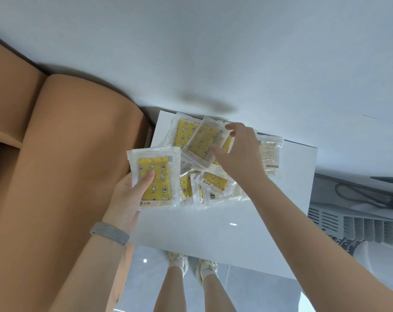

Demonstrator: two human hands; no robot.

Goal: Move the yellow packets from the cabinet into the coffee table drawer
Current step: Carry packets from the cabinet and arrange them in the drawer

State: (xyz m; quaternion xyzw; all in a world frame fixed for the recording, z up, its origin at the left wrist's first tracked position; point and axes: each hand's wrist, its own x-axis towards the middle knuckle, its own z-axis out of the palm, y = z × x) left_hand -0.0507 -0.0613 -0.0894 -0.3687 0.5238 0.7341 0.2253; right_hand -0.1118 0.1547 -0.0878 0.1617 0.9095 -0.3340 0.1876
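while the left hand [125,199] holds one yellow packet [155,179] with its thumb pressed on the front and fingers curled behind, the right hand [238,149] pinches another packet [203,140] above the pile of yellow packets [211,183] lying on the white bench [213,221], beside a tan cabinet [74,154].

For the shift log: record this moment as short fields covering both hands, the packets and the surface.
left hand: left hand holds one yellow star-patterned packet in clear plastic wrap, thumb on its face
right hand: right hand pinches a second yellow packet, tilted above the pile
pile: loose heap of yellow packets, overlapping
surface: glossy white cabinet top
drawer: not in view
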